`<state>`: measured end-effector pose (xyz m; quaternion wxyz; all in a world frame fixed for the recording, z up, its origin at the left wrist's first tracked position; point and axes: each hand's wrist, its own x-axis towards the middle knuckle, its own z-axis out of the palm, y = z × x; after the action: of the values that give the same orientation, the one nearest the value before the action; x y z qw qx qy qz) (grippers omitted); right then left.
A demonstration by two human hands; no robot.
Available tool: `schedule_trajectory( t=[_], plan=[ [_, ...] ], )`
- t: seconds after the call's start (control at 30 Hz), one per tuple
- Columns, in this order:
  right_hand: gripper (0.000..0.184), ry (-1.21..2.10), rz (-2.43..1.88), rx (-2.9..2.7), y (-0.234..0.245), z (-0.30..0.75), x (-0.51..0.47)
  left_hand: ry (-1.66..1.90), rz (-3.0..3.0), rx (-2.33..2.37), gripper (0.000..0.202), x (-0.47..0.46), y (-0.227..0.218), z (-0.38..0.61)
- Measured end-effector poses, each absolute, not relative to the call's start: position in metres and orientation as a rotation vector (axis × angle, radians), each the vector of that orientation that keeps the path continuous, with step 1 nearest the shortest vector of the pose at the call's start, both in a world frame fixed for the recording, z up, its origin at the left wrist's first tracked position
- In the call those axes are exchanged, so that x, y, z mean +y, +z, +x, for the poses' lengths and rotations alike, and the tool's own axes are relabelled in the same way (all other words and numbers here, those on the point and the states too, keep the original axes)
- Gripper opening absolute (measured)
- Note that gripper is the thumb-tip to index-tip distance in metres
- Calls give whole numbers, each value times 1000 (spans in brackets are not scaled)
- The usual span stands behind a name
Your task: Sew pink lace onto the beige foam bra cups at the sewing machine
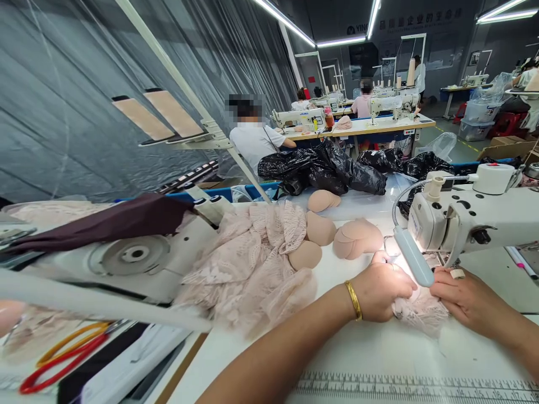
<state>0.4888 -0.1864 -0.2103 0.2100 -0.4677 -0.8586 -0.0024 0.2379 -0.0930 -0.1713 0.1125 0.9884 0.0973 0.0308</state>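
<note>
At the sewing machine [438, 216], my left hand [381, 289], with a gold bracelet at the wrist, is closed on a pale pink lace piece [421, 314]. My right hand [469, 297] grips the same lace from the other side, its fingers bent and a light-coloured band around one finger. Both hands are close to the needle area, which a small lit lamp [415, 258] partly hides. Left of my hands lie beige foam pads, including a fanned stack [357, 238] and single ones [305, 256], beside a heap of pink lace [252, 241].
A ruler strip [400, 387] runs along the table's front edge. Red-and-yellow-handled scissors [63, 353] lie at lower left. Thread cones [172, 112] stand on a slanted rack. Black plastic bags [324, 168] are behind the table. Other people sit at machines beyond.
</note>
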Motion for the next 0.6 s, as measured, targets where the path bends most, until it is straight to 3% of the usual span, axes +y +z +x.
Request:
schedule_trajectory(
  t=[0.13,0.37,0.6],
  plan=[
    [31,8,-1374,-2384,-212,494,-186,85,2921,351,17,-88,-173,240],
    [29,-138,-1416,-2188,-219,505,-182,132,2869,437,47,-78,-178,242],
    [20,-121,-1409,-2149,-221,506,-179,205,2850,433,41,-77,-184,242]
  ],
)
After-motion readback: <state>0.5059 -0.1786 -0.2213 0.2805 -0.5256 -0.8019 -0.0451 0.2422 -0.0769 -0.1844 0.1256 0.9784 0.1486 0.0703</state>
